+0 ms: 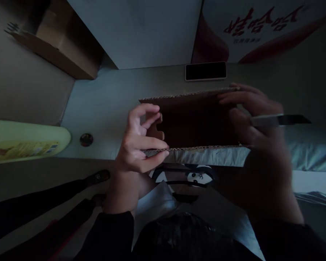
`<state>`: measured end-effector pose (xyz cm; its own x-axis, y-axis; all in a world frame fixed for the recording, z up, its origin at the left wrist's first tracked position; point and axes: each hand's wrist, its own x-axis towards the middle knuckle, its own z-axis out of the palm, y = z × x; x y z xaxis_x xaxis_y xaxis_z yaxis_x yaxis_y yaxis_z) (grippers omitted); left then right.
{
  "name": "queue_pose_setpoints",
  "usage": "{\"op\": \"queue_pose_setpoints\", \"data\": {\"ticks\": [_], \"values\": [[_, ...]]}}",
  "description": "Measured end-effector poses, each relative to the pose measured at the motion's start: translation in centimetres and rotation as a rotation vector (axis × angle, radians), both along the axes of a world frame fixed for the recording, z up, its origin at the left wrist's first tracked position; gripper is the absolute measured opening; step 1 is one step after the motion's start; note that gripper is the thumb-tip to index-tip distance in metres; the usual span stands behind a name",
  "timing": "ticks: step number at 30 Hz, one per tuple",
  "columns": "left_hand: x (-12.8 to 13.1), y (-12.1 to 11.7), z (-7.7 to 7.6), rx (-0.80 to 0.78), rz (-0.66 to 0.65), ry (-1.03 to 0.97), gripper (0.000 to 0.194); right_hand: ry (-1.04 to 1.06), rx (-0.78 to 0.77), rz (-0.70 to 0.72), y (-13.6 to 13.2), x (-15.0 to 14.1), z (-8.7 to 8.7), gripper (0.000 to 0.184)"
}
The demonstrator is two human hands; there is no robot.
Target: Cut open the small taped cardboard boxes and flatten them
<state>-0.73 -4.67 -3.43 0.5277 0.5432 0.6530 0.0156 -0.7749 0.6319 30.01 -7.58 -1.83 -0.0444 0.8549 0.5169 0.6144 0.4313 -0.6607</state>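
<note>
An open brown cardboard box (195, 95) stands on a pale table (108, 101) in dim light. My left hand (139, 139) is closed, pinching the box's near left corrugated edge between thumb and fingers. My right hand (254, 119), blurred by motion, grips the box's right end, its fingers curled over the far wall. A box cutter (281, 120) with a dark blade end sticks out to the right from that hand. The inside of the box is dark and its contents cannot be made out.
A black phone (205, 71) lies on the table beyond the box. A small round dark object (86, 139) sits left of my left hand. A pale green item (24, 141) lies far left; cardboard boxes (59, 43) and a red-lettered carton (260, 25) stand behind.
</note>
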Motion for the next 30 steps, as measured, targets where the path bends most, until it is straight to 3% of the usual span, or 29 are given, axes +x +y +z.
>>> {"op": "queue_pose_setpoints", "data": {"ticks": [3,5,8,10,12,15,18,20,25,27,30], "values": [[0.5,-0.5,-0.3,-0.048,0.037,0.043,0.007,-0.016,0.074,-0.036,1.0,-0.7,-1.1,0.016],[0.5,-0.4,-0.4,-0.019,0.136,0.092,0.015,0.054,0.023,-0.013,1.5,-1.1,-1.8,0.013],[0.4,0.3,-1.1,0.046,0.342,0.102,0.046,0.45,0.058,-0.002,2.1,-1.2,-2.9,0.005],[0.3,0.6,-1.7,0.042,0.474,0.09,0.065,0.719,0.184,-0.005,2.5,-1.1,-3.4,0.018],[0.3,0.9,-2.1,0.0,0.535,0.117,0.076,0.778,0.21,0.061,2.6,-0.7,-3.7,0.028],[0.3,0.9,-1.6,-0.053,0.474,0.249,0.062,0.605,0.05,0.177,2.2,0.1,-3.9,0.022],[0.2,0.5,-0.3,-0.01,0.354,0.397,0.026,0.389,-0.078,0.162,1.6,1.1,-4.0,0.018],[0.1,0.1,0.5,0.008,0.314,0.5,0.023,0.295,-0.134,0.163,1.4,1.6,-4.1,0.021],[0.5,-1.2,1.1,-0.083,0.33,0.801,0.095,0.263,-0.207,0.179,1.5,1.5,-4.6,0.026],[0.4,-1.2,0.8,-0.077,0.334,0.828,0.104,0.271,-0.172,0.164,1.6,1.0,-4.9,0.023],[-0.9,-0.1,-0.1,-0.033,0.342,0.687,0.102,0.433,-0.018,0.051,2.3,0.9,-5.4,0.02]]}}
